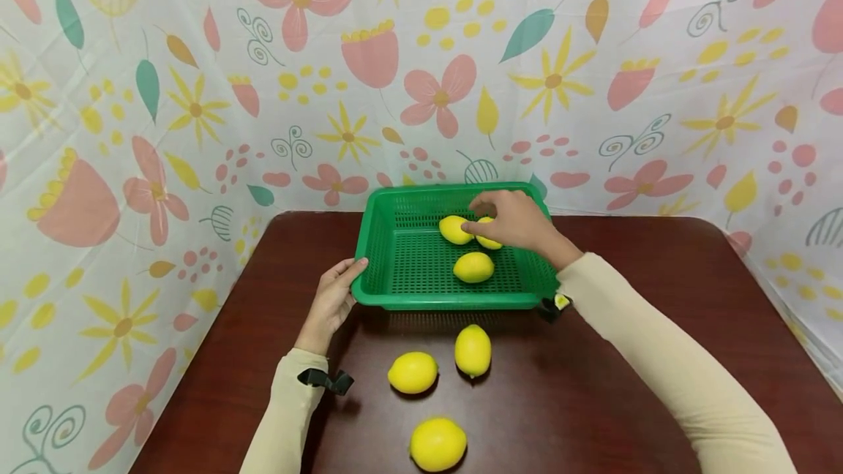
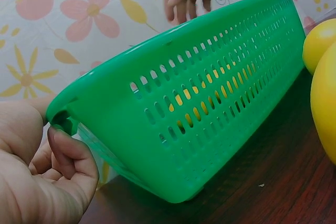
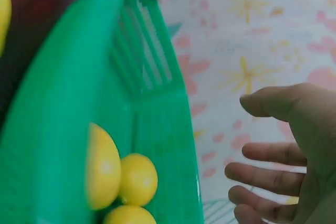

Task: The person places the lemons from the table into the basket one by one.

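A green plastic basket (image 1: 428, 303) sits on the dark wood table. My left hand (image 1: 332, 298) grips its near-left corner, thumb on the rim and fingers curled under it (image 2: 58, 166). My right hand (image 1: 507, 219) hovers over the basket's far side with fingers spread and nothing in it (image 3: 278, 156). Three lemons lie inside: one (image 1: 455, 230) by my fingertips, one (image 1: 489, 242) partly hidden under the hand, one (image 1: 473, 267) nearer me. Three more lemons rest on the table in front of the basket (image 1: 413, 372), (image 1: 473, 350), (image 1: 437, 444).
A floral cloth (image 1: 197, 108) forms a wall behind and along both sides of the table. The tabletop (image 1: 658, 276) runs bare to the right of the basket and to its left. Two of the loose lemons (image 2: 323, 77) show close beside the basket wall.
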Demonstrator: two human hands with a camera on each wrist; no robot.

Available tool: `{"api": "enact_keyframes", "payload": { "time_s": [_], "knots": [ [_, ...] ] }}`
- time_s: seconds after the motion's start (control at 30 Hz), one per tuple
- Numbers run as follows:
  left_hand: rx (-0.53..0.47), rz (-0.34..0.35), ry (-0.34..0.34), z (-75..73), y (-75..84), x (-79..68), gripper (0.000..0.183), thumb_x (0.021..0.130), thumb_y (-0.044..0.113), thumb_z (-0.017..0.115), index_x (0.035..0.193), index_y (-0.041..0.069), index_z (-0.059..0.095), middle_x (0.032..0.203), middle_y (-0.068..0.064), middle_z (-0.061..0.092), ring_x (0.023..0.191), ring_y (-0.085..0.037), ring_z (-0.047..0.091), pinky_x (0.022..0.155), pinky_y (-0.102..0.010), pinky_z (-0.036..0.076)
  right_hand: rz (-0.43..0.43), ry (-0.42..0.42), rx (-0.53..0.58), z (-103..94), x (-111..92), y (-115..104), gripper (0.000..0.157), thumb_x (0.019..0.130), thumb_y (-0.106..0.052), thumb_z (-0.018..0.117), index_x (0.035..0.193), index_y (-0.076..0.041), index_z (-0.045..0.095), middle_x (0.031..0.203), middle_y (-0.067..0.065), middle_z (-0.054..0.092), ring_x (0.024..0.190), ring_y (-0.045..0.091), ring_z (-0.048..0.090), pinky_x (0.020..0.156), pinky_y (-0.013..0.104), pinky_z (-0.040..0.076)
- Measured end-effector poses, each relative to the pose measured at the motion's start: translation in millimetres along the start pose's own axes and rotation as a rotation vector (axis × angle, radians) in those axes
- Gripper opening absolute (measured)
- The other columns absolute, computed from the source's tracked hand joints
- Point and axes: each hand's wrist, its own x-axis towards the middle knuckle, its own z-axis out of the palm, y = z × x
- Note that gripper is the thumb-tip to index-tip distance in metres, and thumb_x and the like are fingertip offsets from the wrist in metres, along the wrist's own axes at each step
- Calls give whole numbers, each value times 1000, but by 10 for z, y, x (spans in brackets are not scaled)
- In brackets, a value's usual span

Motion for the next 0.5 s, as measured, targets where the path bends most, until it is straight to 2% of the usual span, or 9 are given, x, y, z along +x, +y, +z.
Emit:
{"api": "enact_keyframes", "payload": {
  "time_s": [0.13, 0.3, 0.5],
  "knots": [
    [-4, 6, 1, 23, 20, -9, 31, 103, 23, 66, 124, 1, 59, 97, -2, 69, 81, -11, 70, 73, -25, 60, -25, 45, 14, 38, -311, -80, 46, 92, -46, 76, 121, -10, 72, 113, 10, 75, 103, 28, 69, 85, 49, 57],
    [5, 0, 2, 26, 25, -7, 35, 103, 23, 66, 127, 0, 57, 99, -2, 68, 83, -11, 69, 73, -25, 59, -66, 62, 48, 172, -665, -137, 44, 90, -43, 79, 120, -11, 73, 113, 7, 75, 101, 22, 70, 82, 45, 58],
    [-1, -1, -3, 22, 4, -23, 40, 102, 26, 67, 129, -1, 55, 100, -3, 67, 83, -12, 69, 73, -25, 59, -102, 87, 85, 318, -1027, -198, 42, 90, -42, 79, 119, -13, 73, 112, 3, 75, 102, 19, 69, 84, 44, 58]
  ]
}}
